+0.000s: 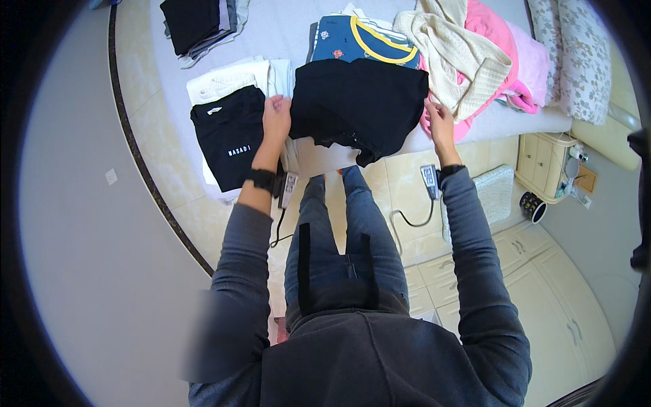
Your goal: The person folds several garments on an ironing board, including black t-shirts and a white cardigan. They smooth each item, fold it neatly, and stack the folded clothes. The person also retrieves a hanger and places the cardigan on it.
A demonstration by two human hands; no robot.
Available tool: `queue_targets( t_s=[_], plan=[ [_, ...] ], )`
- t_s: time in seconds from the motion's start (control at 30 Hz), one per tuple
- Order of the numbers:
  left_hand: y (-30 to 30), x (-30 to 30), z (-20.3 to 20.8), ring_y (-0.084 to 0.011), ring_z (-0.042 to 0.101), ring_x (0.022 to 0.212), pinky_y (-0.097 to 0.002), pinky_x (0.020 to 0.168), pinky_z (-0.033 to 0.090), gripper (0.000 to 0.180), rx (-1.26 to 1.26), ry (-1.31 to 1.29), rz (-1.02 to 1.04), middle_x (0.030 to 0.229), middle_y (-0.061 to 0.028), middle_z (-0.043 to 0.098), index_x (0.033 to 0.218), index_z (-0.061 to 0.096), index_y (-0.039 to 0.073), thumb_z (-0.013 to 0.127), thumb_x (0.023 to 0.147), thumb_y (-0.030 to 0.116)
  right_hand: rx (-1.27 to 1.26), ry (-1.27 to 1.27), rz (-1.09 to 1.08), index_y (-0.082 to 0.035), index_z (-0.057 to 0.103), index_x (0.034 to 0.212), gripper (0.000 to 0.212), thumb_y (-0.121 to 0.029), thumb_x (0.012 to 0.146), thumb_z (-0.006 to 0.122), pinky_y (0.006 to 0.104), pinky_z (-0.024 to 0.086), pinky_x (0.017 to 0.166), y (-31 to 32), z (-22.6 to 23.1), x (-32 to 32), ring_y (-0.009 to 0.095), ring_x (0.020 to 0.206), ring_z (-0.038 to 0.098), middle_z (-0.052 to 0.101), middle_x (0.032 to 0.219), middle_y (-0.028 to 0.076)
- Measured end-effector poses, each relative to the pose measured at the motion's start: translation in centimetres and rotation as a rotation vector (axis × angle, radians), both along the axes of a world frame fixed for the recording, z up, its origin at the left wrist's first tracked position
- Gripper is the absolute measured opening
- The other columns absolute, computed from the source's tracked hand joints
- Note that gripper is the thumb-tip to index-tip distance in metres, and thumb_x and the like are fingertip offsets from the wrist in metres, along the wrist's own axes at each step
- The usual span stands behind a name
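Note:
A black garment point(359, 102) is spread between my two hands, its lower part drooping over the near edge of the bed. My left hand point(276, 121) is closed at the garment's left edge, and my right hand point(439, 121) pinches its right edge. What kind of garment it is cannot be made out. Close to my left hand lies a folded black T-shirt point(227, 136) with small white lettering. White folded clothes point(230, 81) lie under and behind it. Beyond the black garment is a dark blue printed top point(339, 42) with yellow trim.
On the bed point(319, 156), a cream knit sweater point(461, 57) and pink fabric point(491, 34) are heaped at the right. A dark folded stack point(196, 27) sits far left. Floral pillows point(583, 61), a cream nightstand point(539, 159) and a black bin point(532, 207) are farther right.

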State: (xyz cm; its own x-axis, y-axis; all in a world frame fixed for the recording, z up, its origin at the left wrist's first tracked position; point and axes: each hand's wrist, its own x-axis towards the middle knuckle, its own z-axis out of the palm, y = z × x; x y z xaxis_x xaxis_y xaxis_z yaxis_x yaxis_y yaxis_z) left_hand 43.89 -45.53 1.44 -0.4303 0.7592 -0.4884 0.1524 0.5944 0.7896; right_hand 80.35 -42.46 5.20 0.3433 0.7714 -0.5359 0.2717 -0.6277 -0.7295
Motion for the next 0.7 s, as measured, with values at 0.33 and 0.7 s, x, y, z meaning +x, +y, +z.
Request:
queue_targets(
  t_s=[0.33,0.7],
  plan=[
    [7.9,-0.6,-4.7,-0.0313,0.059,0.105,-0.0354,0.086,0.047,0.073,-0.312,-0.067,-0.249,0.11,-0.0255,0.061,0.11,0.058,-0.013,0.07,0.075,0.049,0.022,0.24,-0.064,0.006,0.066,0.092,0.033,-0.026,0.085,0.066,0.0265,0.046,0.062,8.0,-3.4,0.5,0.015,0.066,0.058,0.065,0.082,0.008],
    [4.3,-1.3,-2.8,-0.0154,0.056,0.09,-0.0274,0.082,0.042,0.046,-0.039,-0.164,0.123,0.098,-0.008,0.064,0.105,0.063,-0.003,0.061,0.087,0.039,-0.257,0.731,-0.13,-0.012,0.054,0.119,0.042,-0.044,0.091,0.054,0.031,0.044,0.082,5.1,-3.0,1.3,0.015,0.093,0.055,0.06,0.105,0.004]
  ],
)
